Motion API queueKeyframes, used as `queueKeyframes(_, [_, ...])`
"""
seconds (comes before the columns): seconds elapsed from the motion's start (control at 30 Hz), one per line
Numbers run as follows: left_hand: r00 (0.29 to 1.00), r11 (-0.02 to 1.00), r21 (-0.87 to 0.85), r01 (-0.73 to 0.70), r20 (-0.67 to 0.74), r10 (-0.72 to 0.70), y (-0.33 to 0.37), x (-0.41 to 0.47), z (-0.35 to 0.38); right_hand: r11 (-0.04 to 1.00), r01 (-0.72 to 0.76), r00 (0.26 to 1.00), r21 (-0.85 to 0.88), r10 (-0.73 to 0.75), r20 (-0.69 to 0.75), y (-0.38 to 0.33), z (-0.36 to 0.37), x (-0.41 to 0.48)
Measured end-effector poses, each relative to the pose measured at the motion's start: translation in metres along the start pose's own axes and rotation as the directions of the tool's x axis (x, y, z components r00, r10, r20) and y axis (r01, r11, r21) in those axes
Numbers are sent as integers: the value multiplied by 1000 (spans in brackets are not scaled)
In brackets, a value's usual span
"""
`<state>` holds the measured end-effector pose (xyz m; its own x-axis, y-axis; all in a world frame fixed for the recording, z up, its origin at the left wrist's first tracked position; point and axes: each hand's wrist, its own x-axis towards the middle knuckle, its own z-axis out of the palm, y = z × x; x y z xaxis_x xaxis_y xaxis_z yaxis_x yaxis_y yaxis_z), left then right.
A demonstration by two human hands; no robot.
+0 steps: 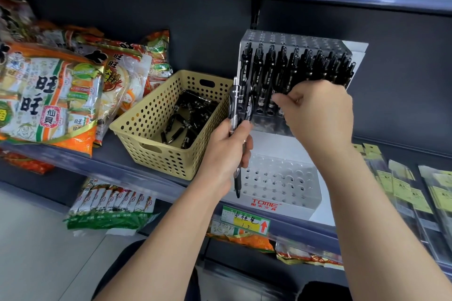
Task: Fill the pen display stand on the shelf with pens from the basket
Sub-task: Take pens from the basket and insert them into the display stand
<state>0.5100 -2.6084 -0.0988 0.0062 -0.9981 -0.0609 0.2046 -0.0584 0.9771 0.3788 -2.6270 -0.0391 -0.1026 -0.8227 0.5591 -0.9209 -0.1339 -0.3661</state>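
Your left hand (227, 144) was clenched around a small bunch of pens (236, 134), held upright with the tips pointing down and the clicker ends standing above your thumb; the bunch sat just in front of the left edge of the pen display stand (281, 178), between it and the basket (171, 124); how many pens were in the bunch could not be counted, though at least one clear-barrelled pen and one darker pen showed. Your right hand (318, 110) was raised to the upper tier of the stand, its fingertips (277, 98) pinched at a pen among the lower row of black pens (293, 68) already standing there; whether it truly gripped that pen or only touched it could not be told. The upper tier was crowded with black pens on its right side and back rows, while some front holes on the left were bare; the lower tier, marked with a red logo, showed only bare holes. The tan perforated basket rested on the shelf (117, 154) just left of the stand, with loose black pens lying in its bottom; bags of rice crackers (49, 95) lay on the shelf to the left of the basket.
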Motion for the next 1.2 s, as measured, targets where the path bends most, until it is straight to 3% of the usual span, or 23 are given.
queueKeyframes(0.07, [1000,997,-79,0,18,1,3,-1,-1,981,-27,997,192,12,76,-1,-2,1])
queueKeyframes(0.17, [997,990,-140,-4,78,15,6,-2,-1,898,-145,936,416,-12,352,-5,0,-1])
queueKeyframes(0.33, [989,987,-155,-35,138,57,7,-4,-4,636,-361,895,682,32,444,-7,4,-2])
queueKeyframes(0.37, [989,992,-104,-72,125,85,7,-4,-4,634,-360,901,684,47,430,-7,5,-2])
queueKeyframes(0.47, [983,986,-12,-164,84,165,5,-4,-1,761,-261,941,594,65,331,-12,5,-4])
queueKeyframes(0.6, [994,992,-57,-110,16,111,5,-3,-2,789,-262,947,556,98,307,-15,-12,1])
queueKeyframes(0.8, [1000,1000,-26,13,0,-13,5,-2,-3,829,-108,987,549,157,-43,-13,-26,3])
queueKeyframes(0.93, [1000,999,29,-15,-27,15,3,-1,-5,882,-40,972,469,144,-188,-11,-22,5])
queueKeyframes(1.2, [998,999,-38,1,-59,-3,4,1,-3,949,-41,981,313,98,-168,-11,-13,1])
